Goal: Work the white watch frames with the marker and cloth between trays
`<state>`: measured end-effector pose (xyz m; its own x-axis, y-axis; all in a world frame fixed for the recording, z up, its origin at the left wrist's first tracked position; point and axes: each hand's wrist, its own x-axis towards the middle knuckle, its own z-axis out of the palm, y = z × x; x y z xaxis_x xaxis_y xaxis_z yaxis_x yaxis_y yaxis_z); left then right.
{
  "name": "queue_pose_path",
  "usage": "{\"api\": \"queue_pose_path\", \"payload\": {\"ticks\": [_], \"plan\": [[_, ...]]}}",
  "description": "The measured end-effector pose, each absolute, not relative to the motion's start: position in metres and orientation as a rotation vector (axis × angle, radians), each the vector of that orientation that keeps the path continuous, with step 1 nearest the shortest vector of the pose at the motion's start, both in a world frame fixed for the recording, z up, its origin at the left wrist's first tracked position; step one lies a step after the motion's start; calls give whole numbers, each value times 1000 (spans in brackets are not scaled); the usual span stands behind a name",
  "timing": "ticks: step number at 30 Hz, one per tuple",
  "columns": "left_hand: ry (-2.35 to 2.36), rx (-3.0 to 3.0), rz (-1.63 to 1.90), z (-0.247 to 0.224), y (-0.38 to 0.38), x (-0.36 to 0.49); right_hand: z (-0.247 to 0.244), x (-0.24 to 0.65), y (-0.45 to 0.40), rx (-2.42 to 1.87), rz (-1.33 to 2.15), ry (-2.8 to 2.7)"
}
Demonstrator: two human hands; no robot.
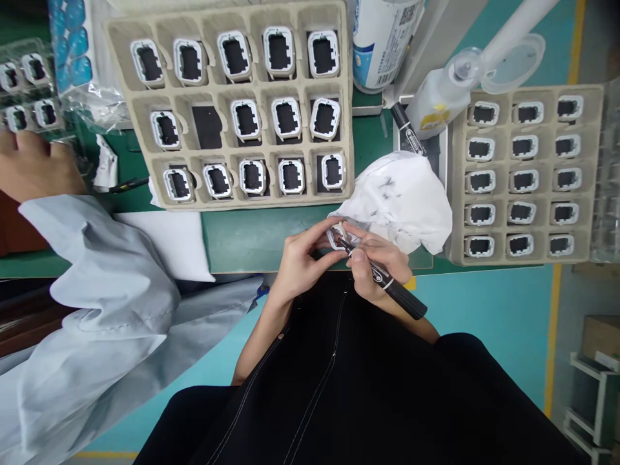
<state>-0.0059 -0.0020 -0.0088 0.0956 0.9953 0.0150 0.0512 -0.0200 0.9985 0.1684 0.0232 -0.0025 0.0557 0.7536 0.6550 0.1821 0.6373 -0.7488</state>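
Between its fingers, my left hand [306, 259] pinches a small white plastic frame [335, 237] near the table's front edge. My right hand [380, 261] grips a black marker pen [400, 296], its tip at the opening of that frame. Fingers cover part of the frame. Just behind both hands lies a crumpled white cloth [402, 200] with dark smudges. A pulp tray [252, 201] beyond my hands holds similar white frames with dark centres; one of its pockets, in the middle row, has no frame.
A second pulp tray [458, 194] of frames stands at the right. Behind the cloth are another marker [408, 131], a squeeze bottle [438, 97] and a large labelled bottle [385, 45]. A co-worker's sleeve [106, 252] and hand [41, 166] reach in at left, beside a white pad [167, 242].
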Motion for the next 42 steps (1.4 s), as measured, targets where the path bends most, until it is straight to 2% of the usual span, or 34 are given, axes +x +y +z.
{"api": "queue_pose_path", "payload": {"ticks": [11,24,35,42], "plan": [[1162,1332,1110,-8,0,-9,-10,169,18,-855,543,-1486],[1408,1390,1215,-12,-6,2,5,171,14,-1091,627,-1527],[1415,1494,1251,-16,-7,3,2,170,15,-1096,606,-1506],[1293,1348,1185,-12,-3,-2,-10,168,13,-992,630,-1390]]}}
